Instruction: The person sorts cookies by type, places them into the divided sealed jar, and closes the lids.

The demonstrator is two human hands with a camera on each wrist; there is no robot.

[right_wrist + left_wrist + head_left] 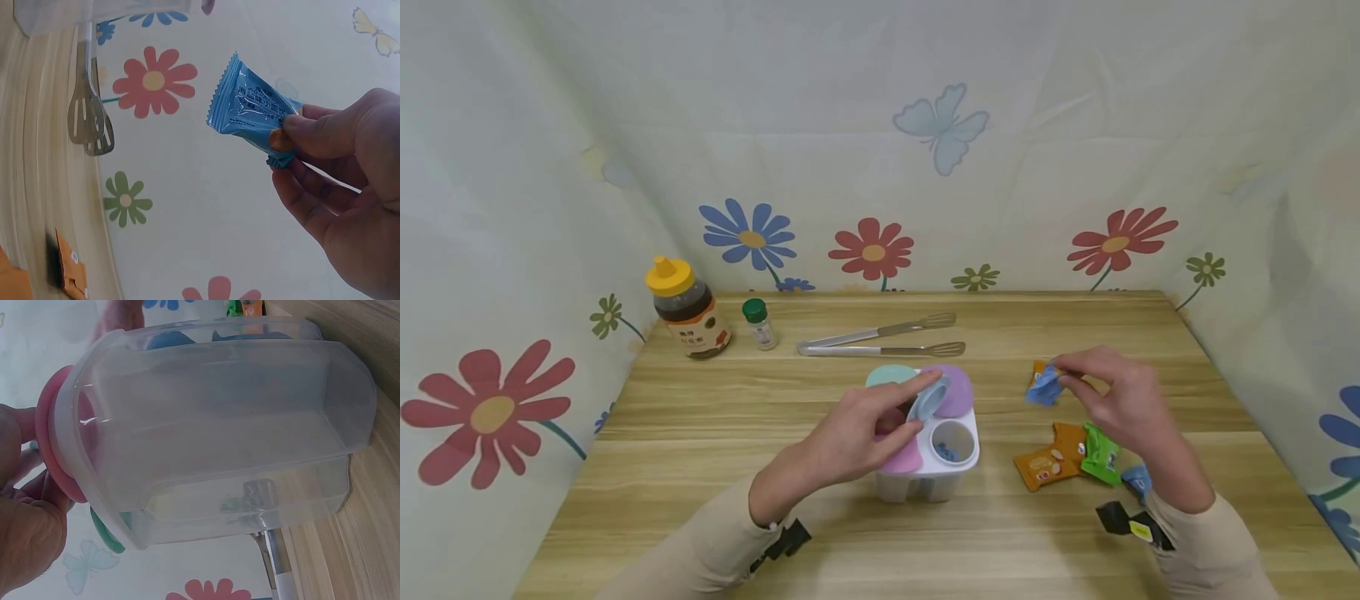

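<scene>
In the head view my left hand pinches a pale blue round lid, tilted up beside an uncovered cup of a white multi-cup container. Blue pieces lie at the bottom of that cup. Its other cups carry a teal lid, a purple lid and a pink lid. To the right, my right hand pinches a small blue snack packet above the table. From the side, the left wrist view shows the container's translucent walls.
Orange packets, a green packet and another blue packet lie near my right forearm. Behind the container are metal tongs. A yellow-capped honey bottle and a green-capped shaker stand at the back left.
</scene>
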